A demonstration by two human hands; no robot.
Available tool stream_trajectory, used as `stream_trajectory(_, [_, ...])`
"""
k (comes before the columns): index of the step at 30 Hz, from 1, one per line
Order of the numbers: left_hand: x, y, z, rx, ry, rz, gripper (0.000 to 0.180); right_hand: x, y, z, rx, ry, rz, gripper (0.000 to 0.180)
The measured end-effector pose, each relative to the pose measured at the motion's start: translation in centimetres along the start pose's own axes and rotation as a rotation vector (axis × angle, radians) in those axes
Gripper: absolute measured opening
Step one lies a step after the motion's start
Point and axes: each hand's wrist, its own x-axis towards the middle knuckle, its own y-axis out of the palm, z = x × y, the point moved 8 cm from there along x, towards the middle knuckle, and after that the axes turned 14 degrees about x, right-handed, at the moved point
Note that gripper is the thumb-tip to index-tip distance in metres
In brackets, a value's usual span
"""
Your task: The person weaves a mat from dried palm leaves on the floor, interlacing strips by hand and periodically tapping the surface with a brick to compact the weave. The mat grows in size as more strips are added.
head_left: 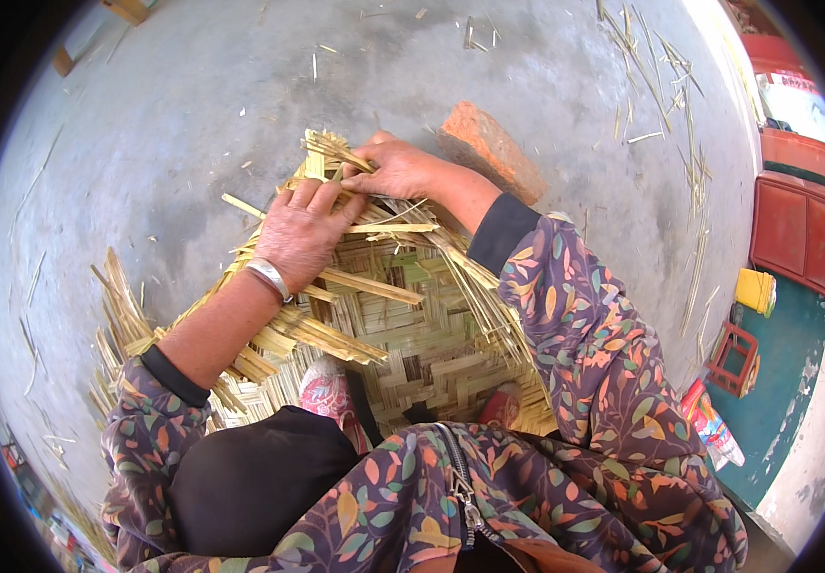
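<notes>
Likely folding strips (334, 150) at mat's (412, 329) 12 o'clock: gripping with curled left hand (305, 231), pinching with right hand (399, 172); needs firm tucking.

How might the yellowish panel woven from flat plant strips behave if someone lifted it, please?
The woven panel would probably flex rather than stay rigid, since its strips look thin. It is likely light for its breadth, being a shallow weave. The loose, straw-yellow strip ends jutting over it might snag or splay.
</notes>
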Motion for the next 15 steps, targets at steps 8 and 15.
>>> stream_trajectory(8, [1.8,0.7,-1.1,-0.003,-0.001,-0.019,0.045,-0.5,-1.4,-1.9,0.119,0.023,-0.028,0.031])
stream_trajectory(15, [2.5,1.6,-1.0,-0.019,-0.009,-0.010,0.045,-0.1,-2.3,-2.0,0.115,0.046,-0.031,0.026])
